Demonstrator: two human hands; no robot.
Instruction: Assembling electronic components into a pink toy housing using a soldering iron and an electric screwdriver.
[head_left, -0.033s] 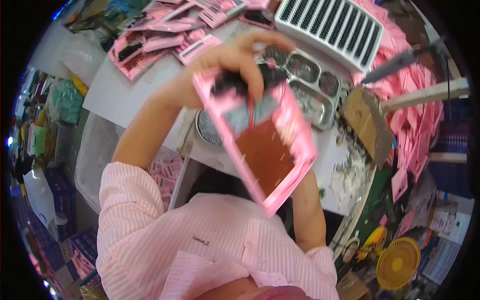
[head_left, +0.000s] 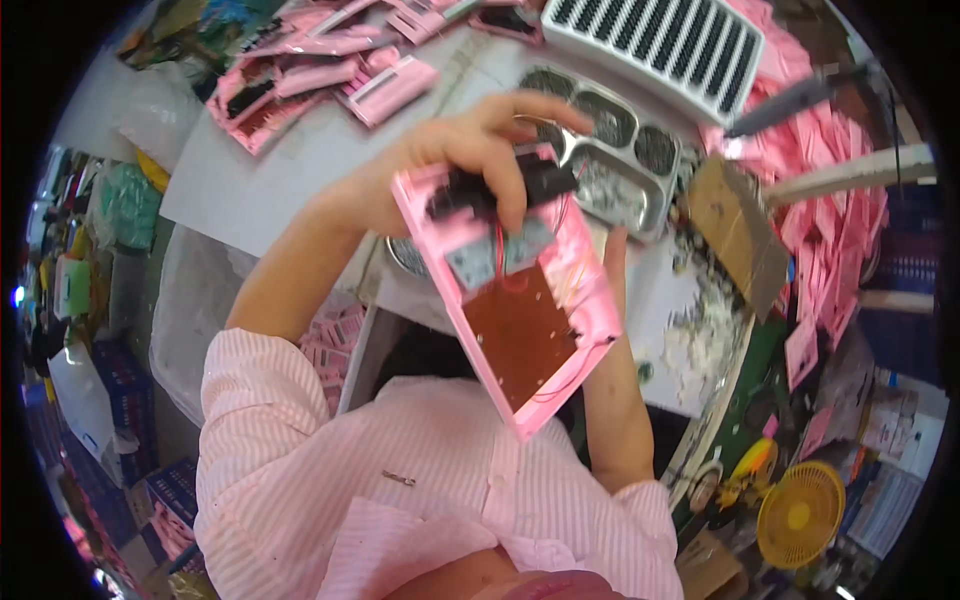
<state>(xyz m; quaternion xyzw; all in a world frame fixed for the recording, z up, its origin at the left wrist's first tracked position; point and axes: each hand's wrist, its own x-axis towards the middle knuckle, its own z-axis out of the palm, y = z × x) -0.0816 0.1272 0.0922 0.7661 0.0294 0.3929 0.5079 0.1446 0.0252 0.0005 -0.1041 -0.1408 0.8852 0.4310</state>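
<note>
My left hand (head_left: 455, 145) is closed on the upper end of an open pink plastic casing (head_left: 585, 235), which it holds tilted in front of my chest. Inside the casing lie a brown circuit board (head_left: 520, 335), a grey panel (head_left: 498, 255), a black part (head_left: 545, 178) under my fingers and thin red wires. My right hand (head_left: 616, 262) is behind the casing's right edge. One straight finger of it shows there; the other fingers are hidden, so its grip cannot be made out.
A steel compartment tray (head_left: 652, 205) with small metal parts stands beyond the casing. Behind it is a white rack (head_left: 735, 95) with black rows. Pink casings (head_left: 395, 90) pile up at the far left. A cardboard piece (head_left: 735, 235) and white scraps (head_left: 705, 345) lie at right.
The pink casing has come down slightly and tilted a little, with my left hand on it. A finger of my right hand now shows past its right edge.
</note>
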